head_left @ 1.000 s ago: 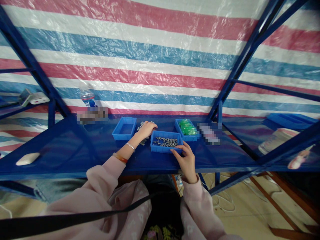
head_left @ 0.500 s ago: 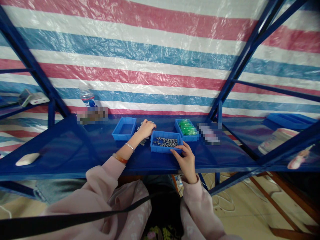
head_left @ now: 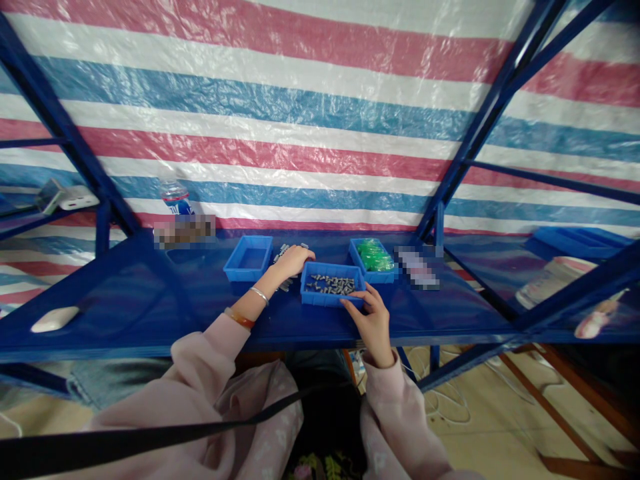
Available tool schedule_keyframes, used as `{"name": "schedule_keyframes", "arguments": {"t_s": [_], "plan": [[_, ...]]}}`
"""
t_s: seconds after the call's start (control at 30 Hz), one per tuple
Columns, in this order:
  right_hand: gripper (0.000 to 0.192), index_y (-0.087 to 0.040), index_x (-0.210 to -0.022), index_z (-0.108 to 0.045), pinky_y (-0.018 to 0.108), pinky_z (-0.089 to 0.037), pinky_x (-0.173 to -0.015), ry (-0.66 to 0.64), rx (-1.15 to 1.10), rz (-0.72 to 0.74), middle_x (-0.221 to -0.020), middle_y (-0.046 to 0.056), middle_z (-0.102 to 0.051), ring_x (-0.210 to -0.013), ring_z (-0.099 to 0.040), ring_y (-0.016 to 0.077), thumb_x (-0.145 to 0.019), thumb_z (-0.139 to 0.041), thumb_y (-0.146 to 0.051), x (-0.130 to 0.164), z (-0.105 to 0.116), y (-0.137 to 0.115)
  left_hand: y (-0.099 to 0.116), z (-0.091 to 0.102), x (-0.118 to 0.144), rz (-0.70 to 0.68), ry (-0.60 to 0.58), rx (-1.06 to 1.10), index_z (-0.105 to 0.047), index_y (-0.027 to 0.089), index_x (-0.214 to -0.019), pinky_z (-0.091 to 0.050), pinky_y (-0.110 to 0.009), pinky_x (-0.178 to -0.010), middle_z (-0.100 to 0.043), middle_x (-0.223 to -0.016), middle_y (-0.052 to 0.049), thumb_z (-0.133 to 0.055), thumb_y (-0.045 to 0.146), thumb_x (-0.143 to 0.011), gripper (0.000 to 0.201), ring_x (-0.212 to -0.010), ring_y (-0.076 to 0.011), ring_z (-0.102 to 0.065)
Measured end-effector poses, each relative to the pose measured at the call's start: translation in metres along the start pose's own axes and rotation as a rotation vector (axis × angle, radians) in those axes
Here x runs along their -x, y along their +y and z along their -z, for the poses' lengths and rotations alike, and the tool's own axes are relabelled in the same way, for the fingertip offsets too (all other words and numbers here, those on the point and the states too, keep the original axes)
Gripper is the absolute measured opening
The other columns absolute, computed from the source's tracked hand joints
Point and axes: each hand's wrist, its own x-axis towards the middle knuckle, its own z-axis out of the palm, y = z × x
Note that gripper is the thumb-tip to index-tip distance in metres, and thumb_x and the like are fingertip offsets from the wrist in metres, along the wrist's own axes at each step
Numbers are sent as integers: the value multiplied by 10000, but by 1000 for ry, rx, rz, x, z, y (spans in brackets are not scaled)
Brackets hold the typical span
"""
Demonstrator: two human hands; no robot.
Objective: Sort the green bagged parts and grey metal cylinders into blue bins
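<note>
Left hand (head_left: 294, 259) curls over loose metal pieces (head_left: 283, 252) — grip unclear; right hand (head_left: 373, 320), fingers spread, touches the full tray (head_left: 327, 298) — left tray (head_left: 249, 257) looks empty.

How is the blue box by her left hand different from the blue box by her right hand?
The left blue box looks empty; the middle blue box holds many small grey metal pieces. The left box stands free, just left of the left hand; the middle box has the right hand at its front right corner. Both are shallow blue plastic trays on the blue shelf.
</note>
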Motion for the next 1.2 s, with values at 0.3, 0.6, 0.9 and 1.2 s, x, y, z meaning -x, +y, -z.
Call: {"name": "schedule_keyframes", "arguments": {"t_s": [0.3,0.6,0.9,1.2], "plan": [[209,-224,-801,-715,435,-473,-948,0,10,-12,-1049,103,-669,-1250,-518,326,-739,-754,-420,0,0,-1,-3,-3,-1,9,17,97,-741,176,-924,-476,-278,-782,-742,-866,-74,-536,104,-783,259,-853,-219,-682],[206,-219,-810,-712,434,-468,-963,-7,7,-13,-1079,108,-656,-1252,-516,321,-742,-756,-409,0,0,-1,-10,-6,-7,39,96,212,-717,154,-975,-515,-283,-830,-736,-960,-67,-569,26,-728,315,-885,-186,-679],[210,-219,-818,-716,438,-467,-965,-9,15,-2,-1090,107,-666,-1234,-533,318,-744,-758,-411,0,-1,1,-15,13,-7,77,259,710,-683,108,-1034,-533,-297,-796,-729,-921,-83,-691,123,-720,314,-809,-158,-675],[209,-220,-819,-718,427,-480,-942,2,26,11,-1096,105,-663,-1239,-531,318,-745,-757,-412,0,0,3,-1,41,6,-35,-190,1196,-660,126,-1110,-515,-298,-814,-723,-968,-98,-807,171,-656,480,-841,-144,-672]]}}
